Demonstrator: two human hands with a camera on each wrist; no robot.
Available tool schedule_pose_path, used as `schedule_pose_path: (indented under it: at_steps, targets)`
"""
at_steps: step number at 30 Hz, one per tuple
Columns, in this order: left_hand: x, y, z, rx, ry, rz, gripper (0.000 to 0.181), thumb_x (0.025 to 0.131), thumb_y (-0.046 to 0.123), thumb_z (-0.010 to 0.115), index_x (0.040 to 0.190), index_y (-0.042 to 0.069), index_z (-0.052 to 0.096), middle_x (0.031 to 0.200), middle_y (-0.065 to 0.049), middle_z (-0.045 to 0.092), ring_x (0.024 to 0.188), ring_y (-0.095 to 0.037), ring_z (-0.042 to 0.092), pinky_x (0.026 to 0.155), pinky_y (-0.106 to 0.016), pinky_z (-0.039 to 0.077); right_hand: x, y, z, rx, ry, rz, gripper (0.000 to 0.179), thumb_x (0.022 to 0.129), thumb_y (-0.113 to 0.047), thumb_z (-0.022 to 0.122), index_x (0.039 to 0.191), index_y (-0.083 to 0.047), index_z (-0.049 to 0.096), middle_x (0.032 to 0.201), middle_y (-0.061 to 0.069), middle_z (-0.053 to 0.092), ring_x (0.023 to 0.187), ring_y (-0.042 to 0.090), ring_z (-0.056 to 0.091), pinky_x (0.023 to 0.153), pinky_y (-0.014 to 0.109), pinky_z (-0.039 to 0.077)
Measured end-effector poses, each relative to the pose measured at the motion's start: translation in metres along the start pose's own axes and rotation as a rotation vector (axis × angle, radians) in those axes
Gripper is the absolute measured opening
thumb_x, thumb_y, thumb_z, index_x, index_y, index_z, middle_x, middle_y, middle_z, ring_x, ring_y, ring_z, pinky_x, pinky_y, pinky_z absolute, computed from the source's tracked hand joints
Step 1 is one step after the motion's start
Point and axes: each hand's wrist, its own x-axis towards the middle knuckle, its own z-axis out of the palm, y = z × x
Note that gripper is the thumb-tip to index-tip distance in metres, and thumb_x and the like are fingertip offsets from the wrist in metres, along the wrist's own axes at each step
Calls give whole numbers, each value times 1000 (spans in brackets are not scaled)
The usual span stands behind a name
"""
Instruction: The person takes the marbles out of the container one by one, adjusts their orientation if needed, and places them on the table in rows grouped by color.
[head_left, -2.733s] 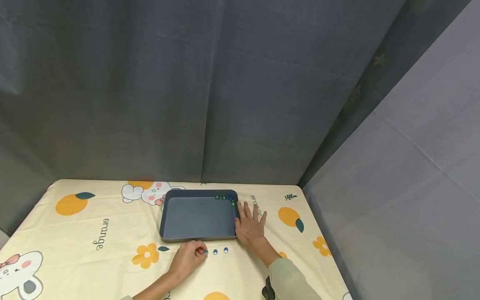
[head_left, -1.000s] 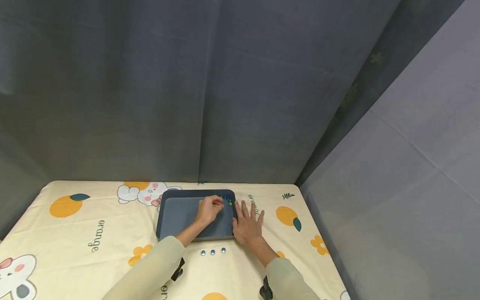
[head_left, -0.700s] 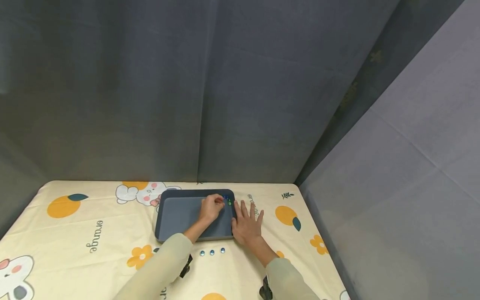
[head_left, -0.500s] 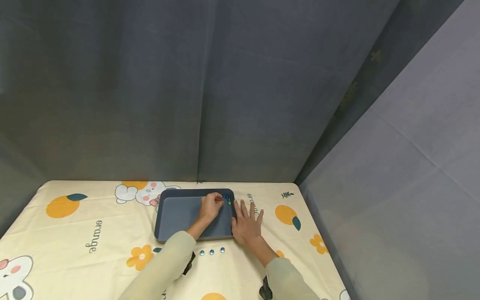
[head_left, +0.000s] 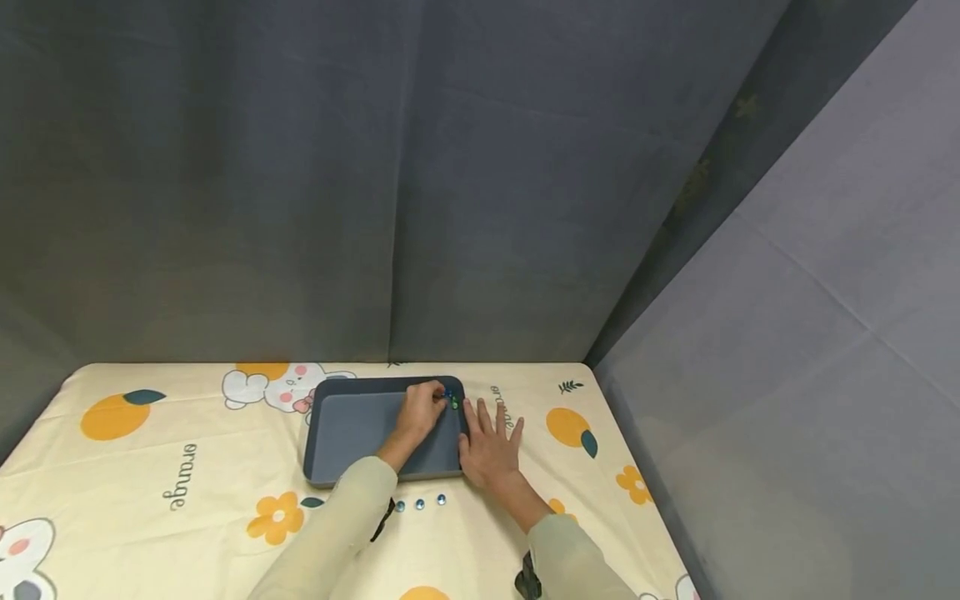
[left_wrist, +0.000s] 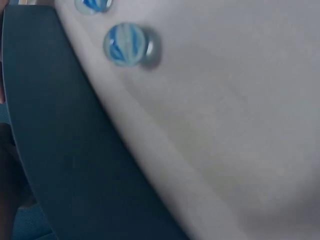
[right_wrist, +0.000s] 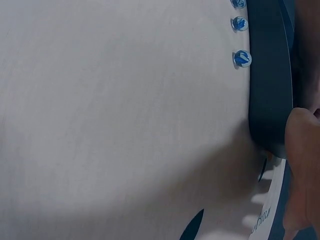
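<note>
Marbles (head_left: 454, 403) gathered at two o'clock of the tray (head_left: 341, 442)

And a delicate business is seen here! The left hand (head_left: 418, 414) is held over the tray, its fingers curled together right beside the blue and green marbles at two o'clock; whether one is pinched between the tips cannot be told, the gap being hidden. At three o'clock the right hand (head_left: 491, 454) is spread flat on the tabletop (head_left: 217, 533), fingers straight, the tips laid close against the rim. Outside the tray, at five o'clock, three clear, blue-streaked marbles (head_left: 420, 504) are lined up just off the near wall.

Tricky customers, these: glass, by the look of it, so hard, slippery and light, easily set rolling by a stray brush and perhaps chipped by a hard drop. They are best taken from above, thumb and one fingertip placed on opposite sides at the widest part; if squeezed higher, they would probably be squirted away. In that corner, room is lost to two walls, so the eight o'clock side should be favoured. The tray is judged stiff, liable to be skidded, and best steadied by its rim at three o'clock.
</note>
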Motion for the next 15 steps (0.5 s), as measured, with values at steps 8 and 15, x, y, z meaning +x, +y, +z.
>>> schedule_pose_path:
  at_steps: [8,15]
  targets:
    - [6,-3,5,119,-52,-10,23,86,4,77,108,3,73,105,-12,73,98,-28,70,80,-42,57,-2,-2,-5,-20,-1,1,60,105,-40,36,161,-25,18,163,5,23,148,41,15,110,72,9]
    - [9,-3,5,185,-53,9,25,87,5,77,112,7,73,111,-9,72,103,-28,68,85,-45,55,1,1,0,-11,-7,6,61,105,-42,34,161,-27,14,164,4,21,149,40,13,111,72,7]
